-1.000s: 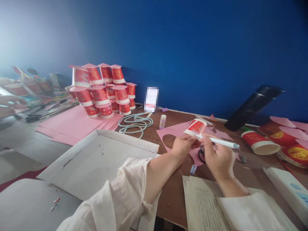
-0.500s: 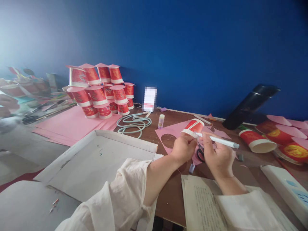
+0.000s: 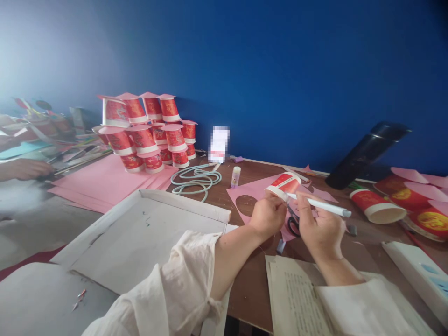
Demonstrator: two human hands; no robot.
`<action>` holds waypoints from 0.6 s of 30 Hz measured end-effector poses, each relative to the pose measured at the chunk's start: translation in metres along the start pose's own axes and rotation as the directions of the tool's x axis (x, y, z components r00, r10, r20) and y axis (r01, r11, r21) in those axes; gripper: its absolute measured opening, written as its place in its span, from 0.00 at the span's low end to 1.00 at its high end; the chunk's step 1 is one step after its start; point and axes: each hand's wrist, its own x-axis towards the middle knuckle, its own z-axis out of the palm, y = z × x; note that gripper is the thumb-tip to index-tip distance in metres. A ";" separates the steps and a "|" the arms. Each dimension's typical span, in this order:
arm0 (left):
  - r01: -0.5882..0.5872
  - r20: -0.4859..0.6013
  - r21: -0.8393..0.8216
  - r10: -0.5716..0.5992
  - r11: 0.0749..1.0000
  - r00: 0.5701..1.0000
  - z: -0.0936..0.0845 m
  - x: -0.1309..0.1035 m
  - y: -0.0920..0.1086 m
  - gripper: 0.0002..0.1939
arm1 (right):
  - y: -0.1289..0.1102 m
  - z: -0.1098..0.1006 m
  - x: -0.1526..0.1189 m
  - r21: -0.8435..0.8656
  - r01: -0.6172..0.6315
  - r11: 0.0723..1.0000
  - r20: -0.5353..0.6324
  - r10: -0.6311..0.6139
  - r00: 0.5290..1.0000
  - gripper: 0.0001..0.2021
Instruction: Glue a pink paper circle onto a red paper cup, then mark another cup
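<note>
My left hand [image 3: 269, 215] is closed on the rim end of a red and white paper cup [image 3: 285, 181], which lies tilted with its base pointing away. In my right hand [image 3: 321, 229] is a white pen [image 3: 327, 206], gripped like a writing tool, its tip at the cup's white rim band. Whether the tip touches the cup is hard to make out. Beneath the hands lies pink paper [image 3: 241, 191] with a round hole cut in it. Black-handled scissors [image 3: 293, 225] rest between my hands, partly hidden. A glue stick [image 3: 235, 177] stands upright to the left of the cup.
Stacked red cups [image 3: 143, 140] with pink tops stand at the back left beside pink sheets [image 3: 105, 179]. A white box lid [image 3: 147, 238], coiled cable [image 3: 196, 179], black flask [image 3: 364, 156], loose cup [image 3: 376, 205], power strip [image 3: 416, 275] and printed papers [image 3: 297, 294] surround me. Another person's hand [image 3: 26, 169] is at far left.
My hands, the cup and the pen stay almost in place. At far left, the other person's hand has come further into view, toward the pink sheets. The view has shifted slightly.
</note>
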 end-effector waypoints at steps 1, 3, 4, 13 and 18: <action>0.008 0.004 0.013 -0.009 1.000 1.000 0.000 0.000 0.000 0.14 | 0.000 0.000 0.000 0.008 0.006 1.000 0.006 -0.006 1.000 0.20; 0.020 0.002 0.024 -0.020 1.000 1.000 0.000 0.000 -0.001 0.14 | 0.000 0.001 0.000 0.029 0.018 0.999 0.022 -0.018 1.000 0.20; 0.017 -0.002 0.018 -0.017 1.000 1.000 0.000 0.000 -0.001 0.14 | 0.001 0.001 -0.001 0.034 0.015 0.999 0.023 -0.016 1.000 0.20; -0.001 -0.021 -0.027 0.000 1.000 1.000 -0.001 0.001 -0.001 0.11 | 0.001 0.002 -0.002 0.063 -0.013 0.998 0.037 0.011 0.999 0.19; 0.068 0.003 -0.038 -0.068 0.997 0.998 -0.001 0.002 -0.002 0.12 | 0.001 0.002 -0.003 0.102 -0.008 0.995 0.090 -0.002 0.996 0.20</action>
